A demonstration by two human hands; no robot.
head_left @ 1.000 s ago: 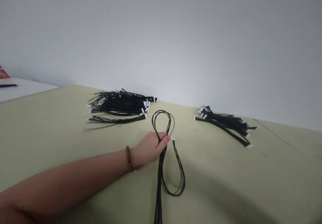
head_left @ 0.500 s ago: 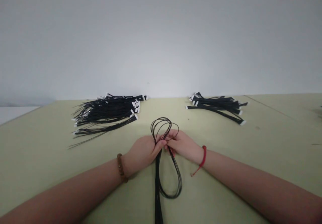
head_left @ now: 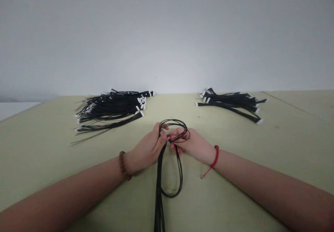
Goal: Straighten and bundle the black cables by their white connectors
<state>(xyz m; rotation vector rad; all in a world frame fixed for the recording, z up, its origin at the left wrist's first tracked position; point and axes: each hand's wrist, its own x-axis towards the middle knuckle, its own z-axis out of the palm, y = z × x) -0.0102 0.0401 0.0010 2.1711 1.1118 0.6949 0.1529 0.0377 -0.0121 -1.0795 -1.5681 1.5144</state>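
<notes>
A black wire bundle (head_left: 159, 176) lies on the yellow-green table (head_left: 52, 162), looped into a figure-eight with one loop beyond my fingers and one nearer me. My left hand (head_left: 146, 148), with a brown bead bracelet, pinches the wires at the crossing. My right hand (head_left: 191, 144), with a red string bracelet, is closed on the same crossing from the right, its fingers inside the far loop. The wire tail runs toward me off the bottom edge.
A large pile of black wires with white connectors (head_left: 112, 108) lies at the back left. A smaller stack of folded wire bundles (head_left: 232, 103) lies at the back right. A plain grey wall (head_left: 167, 33) rises behind the table's far edge.
A second ago only my left hand held the loop. My right hand came in and took hold at the crossing; the far loop has since flattened and widened.
</notes>
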